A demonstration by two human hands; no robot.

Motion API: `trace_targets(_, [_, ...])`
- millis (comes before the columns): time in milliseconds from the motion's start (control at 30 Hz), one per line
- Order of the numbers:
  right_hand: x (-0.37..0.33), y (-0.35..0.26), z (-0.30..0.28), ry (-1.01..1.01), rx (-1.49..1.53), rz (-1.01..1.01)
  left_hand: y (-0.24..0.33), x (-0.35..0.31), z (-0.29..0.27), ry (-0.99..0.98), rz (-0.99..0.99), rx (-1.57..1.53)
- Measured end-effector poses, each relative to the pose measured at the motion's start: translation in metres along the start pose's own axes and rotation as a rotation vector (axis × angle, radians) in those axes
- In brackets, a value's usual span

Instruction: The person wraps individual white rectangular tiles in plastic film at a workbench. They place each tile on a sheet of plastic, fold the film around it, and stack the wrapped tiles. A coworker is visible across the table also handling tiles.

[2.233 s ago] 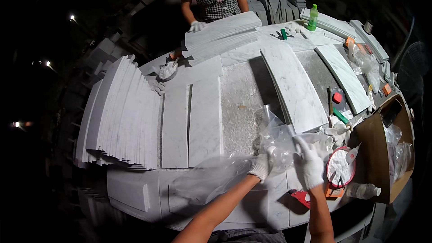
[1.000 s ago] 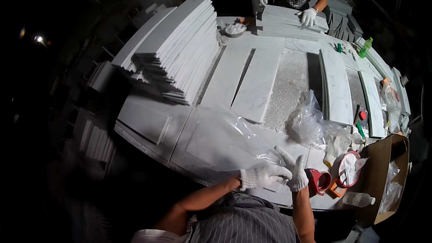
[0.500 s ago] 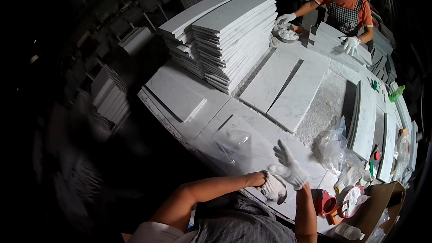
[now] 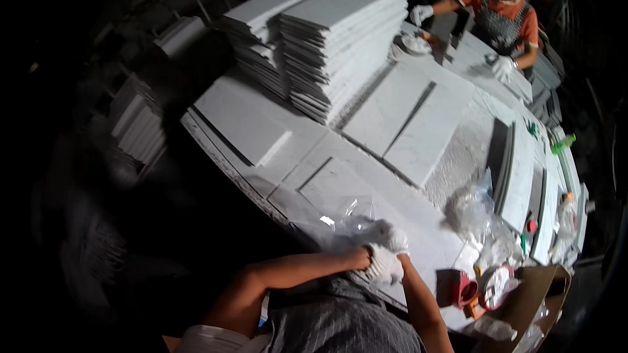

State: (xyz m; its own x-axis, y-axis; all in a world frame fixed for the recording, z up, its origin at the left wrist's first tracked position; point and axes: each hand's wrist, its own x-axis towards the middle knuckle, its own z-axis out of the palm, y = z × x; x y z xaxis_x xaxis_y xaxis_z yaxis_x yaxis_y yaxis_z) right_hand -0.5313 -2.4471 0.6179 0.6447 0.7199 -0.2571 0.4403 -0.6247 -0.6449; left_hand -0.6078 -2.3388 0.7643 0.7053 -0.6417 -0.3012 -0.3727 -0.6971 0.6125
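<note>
Both my hands wear white knitted gloves and meet over the near edge of the stone-topped table. My left hand (image 4: 382, 264) lies across the wrist of my right hand (image 4: 391, 236), touching it or very near it. Motion blur smears the fingers of both, and I cannot make out anything held. Just beyond the right hand a clear plastic bag (image 4: 350, 214) lies crumpled on a pale slab (image 4: 340, 180). Two flat white marble slabs (image 4: 418, 144) lie farther off, side by side with a narrow gap.
Tall stacks of marble slabs (image 4: 350, 46) stand at the back. Another gloved person (image 4: 507, 26) works at the far right with a slab. Nearer on the right are plastic bags (image 4: 472, 212), a red ring-shaped item (image 4: 463, 289), a cardboard box (image 4: 543, 294) and a green bottle (image 4: 562, 144).
My right hand, earlier raised with fingers spread, has moved left and down beside the left hand, over the plastic bag. The view has shifted slightly. The other person's hands have moved a little.
</note>
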Motion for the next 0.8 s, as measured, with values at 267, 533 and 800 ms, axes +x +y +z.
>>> trace_targets(267, [-0.095, 0.014, -0.038, 0.481, 1.001, 0.336, -0.02, -0.079, -0.004, 0.223, -0.107, -0.126])
trace_targets(533, [-0.132, 0.013, 0.008, 0.467, 1.107, 0.434, -0.051, -0.101, 0.036, 0.258, -0.215, -0.119])
trace_targets(800, [-0.122, -0.001, -0.015, 0.48, 1.053, 0.407, -0.049, -0.102, 0.0, 0.479, -0.201, -0.111])
